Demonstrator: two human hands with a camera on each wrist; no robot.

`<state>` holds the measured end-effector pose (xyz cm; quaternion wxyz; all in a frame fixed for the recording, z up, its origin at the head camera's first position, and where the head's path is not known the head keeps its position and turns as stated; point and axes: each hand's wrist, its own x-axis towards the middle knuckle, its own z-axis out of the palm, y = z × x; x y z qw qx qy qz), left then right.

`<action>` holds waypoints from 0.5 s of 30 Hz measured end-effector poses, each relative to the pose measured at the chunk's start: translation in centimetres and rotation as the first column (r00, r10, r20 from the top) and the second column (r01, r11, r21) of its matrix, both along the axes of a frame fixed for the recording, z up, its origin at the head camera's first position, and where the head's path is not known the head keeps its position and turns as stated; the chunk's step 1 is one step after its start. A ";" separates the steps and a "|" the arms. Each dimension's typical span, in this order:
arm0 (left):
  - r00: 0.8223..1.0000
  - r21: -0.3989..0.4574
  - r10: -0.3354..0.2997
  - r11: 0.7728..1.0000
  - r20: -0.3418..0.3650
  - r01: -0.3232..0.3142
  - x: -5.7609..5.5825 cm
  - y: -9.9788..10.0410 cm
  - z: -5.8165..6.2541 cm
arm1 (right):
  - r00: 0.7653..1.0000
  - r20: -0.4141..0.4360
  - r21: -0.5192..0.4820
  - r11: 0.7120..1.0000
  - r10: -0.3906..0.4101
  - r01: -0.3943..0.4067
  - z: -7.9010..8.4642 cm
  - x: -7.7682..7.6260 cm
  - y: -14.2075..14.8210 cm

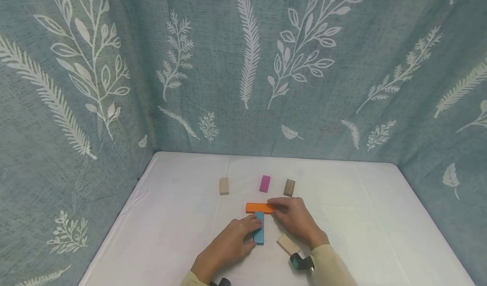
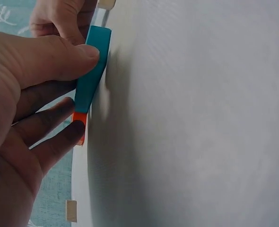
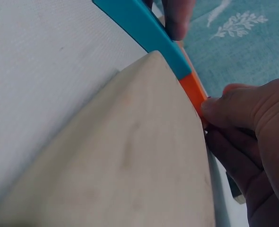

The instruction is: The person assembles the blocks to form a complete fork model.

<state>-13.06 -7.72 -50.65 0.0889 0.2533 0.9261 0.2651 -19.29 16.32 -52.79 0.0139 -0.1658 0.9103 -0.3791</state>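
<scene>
On the white table an orange block [image 1: 255, 208] lies crosswise, and the end of a blue block [image 1: 259, 237] meets its near side, making a T shape. My left hand [image 1: 235, 238] holds the blue block, thumb near its close end and fingers farther up its length. In the left wrist view the thumb [image 2: 85, 56] presses on the blue block. At the orange block's right end, my right hand [image 1: 296, 219] pinches it between thumb and fingers. A plain wooden block [image 1: 288, 244] lies under my right wrist and looms large in the right wrist view.
Farther back stand or lie a pale wooden block [image 1: 224, 186], a magenta block [image 1: 264, 183] and a brown wooden block [image 1: 289, 187], spaced in a loose row. A blue-green curtain [image 1: 213, 66] with white leaf prints hangs behind the table [image 1: 354, 201] and at its sides.
</scene>
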 end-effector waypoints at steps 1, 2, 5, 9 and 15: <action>1.000 0.009 -0.004 1.000 -0.006 0.004 0.0 -0.1 0.0 | 1.000 -0.002 0.001 1.000 -0.001 0.001 0.0 0.0 0.0; 1.000 0.019 -0.009 1.000 -0.013 0.009 0.0 -0.1 -0.1 | 1.000 -0.006 0.004 1.000 -0.003 0.003 0.1 0.0 0.0; 0.999 0.059 -0.025 0.998 -0.047 0.028 -0.1 -0.5 0.0 | 1.000 -0.021 0.016 1.000 -0.018 0.018 0.2 0.3 0.1; 0.997 0.094 -0.014 0.995 -0.077 0.021 -0.5 -1.1 0.3 | 0.998 -0.052 0.024 0.999 -0.024 0.025 0.9 0.7 0.9; 0.996 0.086 0.057 0.995 -0.065 -0.052 -1.6 -1.9 1.0 | 0.989 -0.110 0.044 0.995 0.097 -0.093 2.1 1.7 3.0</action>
